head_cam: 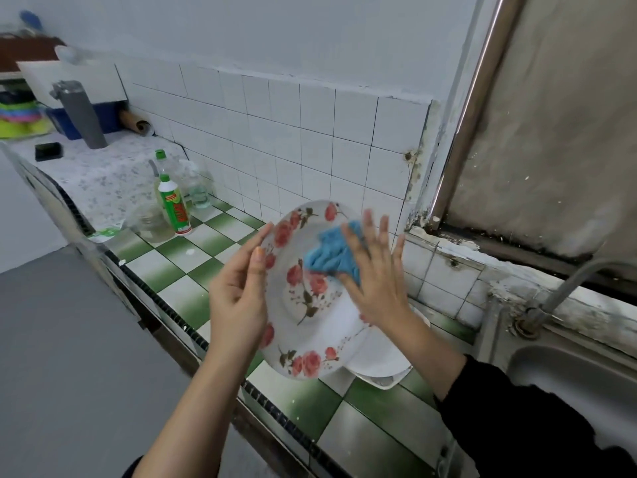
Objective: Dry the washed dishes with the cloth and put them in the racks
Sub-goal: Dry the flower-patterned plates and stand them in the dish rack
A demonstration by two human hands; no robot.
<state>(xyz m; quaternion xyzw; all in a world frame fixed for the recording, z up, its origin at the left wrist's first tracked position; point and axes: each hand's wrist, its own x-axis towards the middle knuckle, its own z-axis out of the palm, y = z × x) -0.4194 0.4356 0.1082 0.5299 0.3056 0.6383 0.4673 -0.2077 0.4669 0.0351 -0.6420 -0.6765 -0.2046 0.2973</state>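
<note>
The left hand grips the left rim of the rose-patterned plate, held tilted above the green-checked surface. The right hand, fingers straight and spread, presses the blue cloth against the plate's face. White dishes lie just behind; farther off stands a green-capped bottle

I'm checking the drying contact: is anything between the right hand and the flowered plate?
Only the blue cloth, pressed under the right hand against the flowered plate. The left hand holds the plate's rim directly, with nothing between.
</note>
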